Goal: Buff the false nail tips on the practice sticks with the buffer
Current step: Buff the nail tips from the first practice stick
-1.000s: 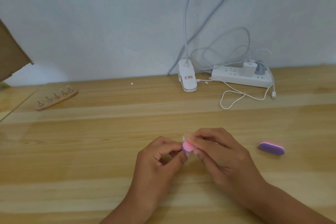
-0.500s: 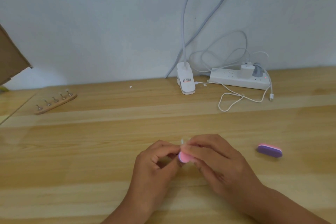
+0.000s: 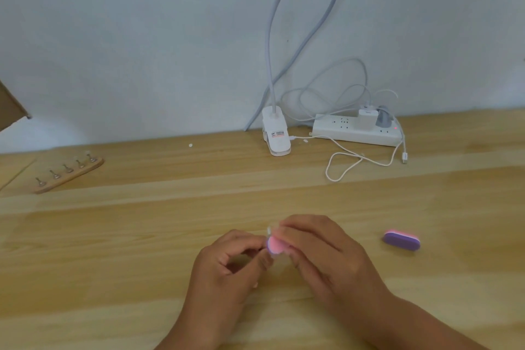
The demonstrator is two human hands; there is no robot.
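The right hand (image 3: 326,258) pinches the pink buffer (image 3: 274,246) in curled fingers, its rounded end poking out left of the fingertips and touching a small pale nail tip (image 3: 269,231), which the left hand (image 3: 227,273) pinches between thumb and forefinger; blur hides the stick below it. The hands meet over the near middle of the wooden table (image 3: 113,236), with a purple buffer (image 3: 402,241) lying well apart to the right. At the far left a wooden stand (image 3: 71,177) carries practice sticks (image 3: 67,168); far behind the hands are a clip lamp (image 3: 277,136), a power strip (image 3: 355,131) and a white cable (image 3: 404,155)
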